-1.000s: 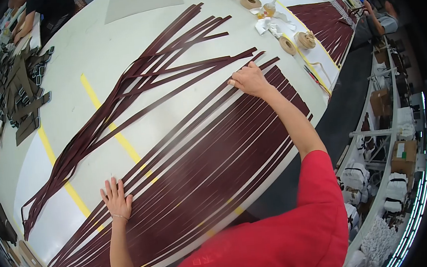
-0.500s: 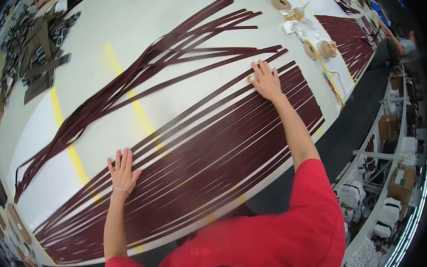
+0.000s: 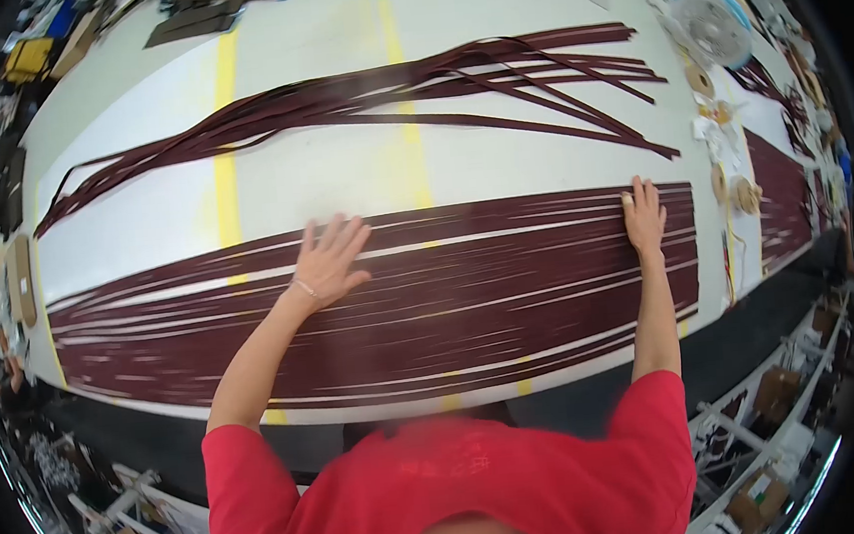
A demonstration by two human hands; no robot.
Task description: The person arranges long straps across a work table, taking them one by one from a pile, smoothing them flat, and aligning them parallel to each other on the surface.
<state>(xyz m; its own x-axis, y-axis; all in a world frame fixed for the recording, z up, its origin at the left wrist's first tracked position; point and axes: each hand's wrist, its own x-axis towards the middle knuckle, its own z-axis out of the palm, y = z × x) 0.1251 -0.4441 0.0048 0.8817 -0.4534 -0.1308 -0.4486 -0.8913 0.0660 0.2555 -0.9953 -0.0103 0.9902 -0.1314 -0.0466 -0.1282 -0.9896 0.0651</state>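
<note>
Long dark maroon strips (image 3: pixel 489 292) lie side by side across the near part of the table. My left hand (image 3: pixel 328 263), fingers spread, is over the upper strips left of the middle. Near the right ends of the strips, my right hand (image 3: pixel 645 215) rests flat with its fingers extended over the top ones. Neither hand grips anything that I can see. Beyond them lies a loose bundle of maroon strips (image 3: pixel 334 99), gathered at the left and fanned out at the right.
The table (image 3: pixel 520 174) has yellow tape lines. A fan (image 3: pixel 711 26) and tape rolls (image 3: pixel 744 196) are at the right, with more maroon strips (image 3: pixel 781 201) beyond. Dark pieces (image 3: pixel 192 22) lie at the upper left. Shelves with cartons (image 3: pixel 776 392) stand below the table.
The view has turned, so the strips now run nearly level. My right hand has opened from its earlier pinch, and my left hand has moved right along the strips.
</note>
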